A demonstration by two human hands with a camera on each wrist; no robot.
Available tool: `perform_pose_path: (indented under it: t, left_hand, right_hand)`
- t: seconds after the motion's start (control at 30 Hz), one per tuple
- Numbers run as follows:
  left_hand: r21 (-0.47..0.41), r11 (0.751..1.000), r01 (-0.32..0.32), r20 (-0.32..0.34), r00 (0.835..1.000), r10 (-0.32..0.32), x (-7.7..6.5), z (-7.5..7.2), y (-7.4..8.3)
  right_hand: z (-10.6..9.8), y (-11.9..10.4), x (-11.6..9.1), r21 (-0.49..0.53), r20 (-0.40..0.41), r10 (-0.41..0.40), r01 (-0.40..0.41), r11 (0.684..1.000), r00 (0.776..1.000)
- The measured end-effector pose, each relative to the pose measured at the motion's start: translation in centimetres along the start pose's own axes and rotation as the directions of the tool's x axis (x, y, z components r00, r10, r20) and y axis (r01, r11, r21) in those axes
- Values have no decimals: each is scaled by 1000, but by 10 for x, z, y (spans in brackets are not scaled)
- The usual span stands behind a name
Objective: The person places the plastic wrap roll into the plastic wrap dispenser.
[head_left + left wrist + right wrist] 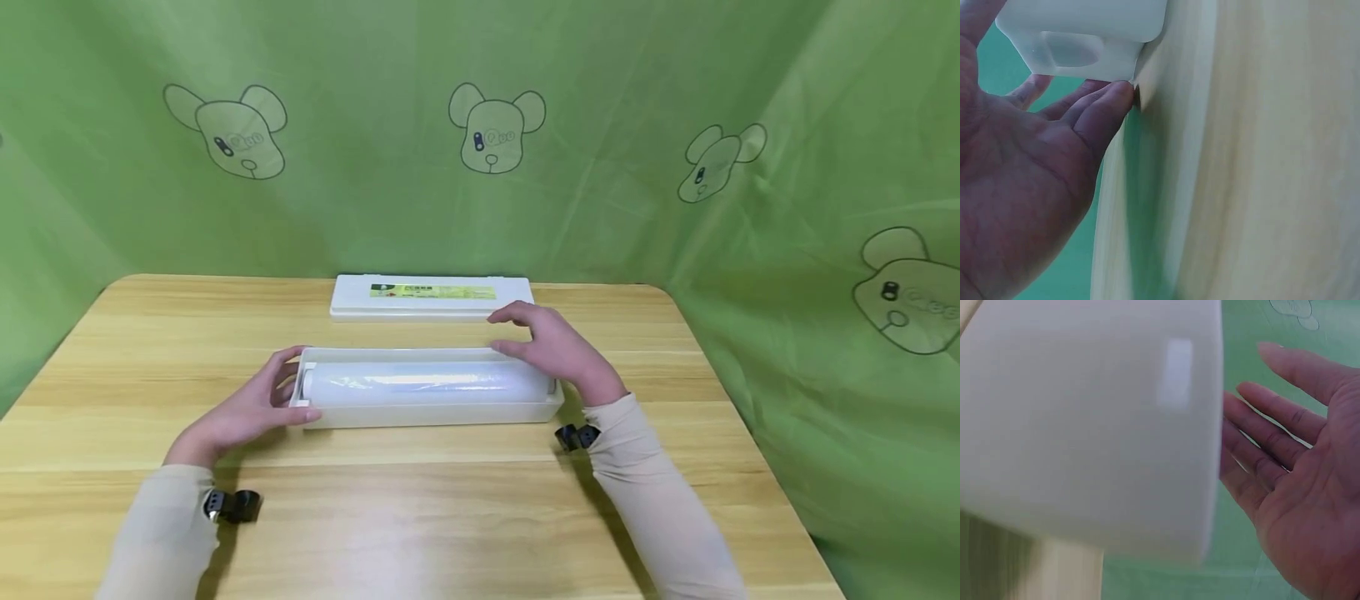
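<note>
A long white plastic box lies open on the table, with a roll of cling film inside. My left hand grips the box's left end, thumb on the front wall and fingers at the back. The left wrist view shows those fingertips against the end of the box. Over the box's right rear corner hovers my right hand, its fingers loosely bent and holding nothing. In the right wrist view its palm faces the camera, beside the white box wall.
Behind the box, at the table's far edge, lies a white lid with a yellow-green label. Green cloth with mouse-head drawings hangs around the wooden table. A small black camera sits at each wrist.
</note>
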State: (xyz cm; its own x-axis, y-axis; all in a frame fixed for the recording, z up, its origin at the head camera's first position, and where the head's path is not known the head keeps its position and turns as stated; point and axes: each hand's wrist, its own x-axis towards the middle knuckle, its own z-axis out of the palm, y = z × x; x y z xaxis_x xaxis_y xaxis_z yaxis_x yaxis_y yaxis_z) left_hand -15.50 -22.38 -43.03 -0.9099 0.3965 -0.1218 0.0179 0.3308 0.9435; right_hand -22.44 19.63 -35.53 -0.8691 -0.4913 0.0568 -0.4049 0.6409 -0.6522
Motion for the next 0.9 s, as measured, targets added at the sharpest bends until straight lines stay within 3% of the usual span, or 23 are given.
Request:
perform_pose_path:
  t: [0.3,0.9]
  left_hand:
    - [5,1000,18,-4,1000,-18,1,0,2]
    - [-22,1000,21,-3,1000,-21,0,2,2]
  right_hand:
    - [-14,22,-3,117,-54,28,-22,993,998]
    - [-24,66,14,143,-100,102,-87,986,990]
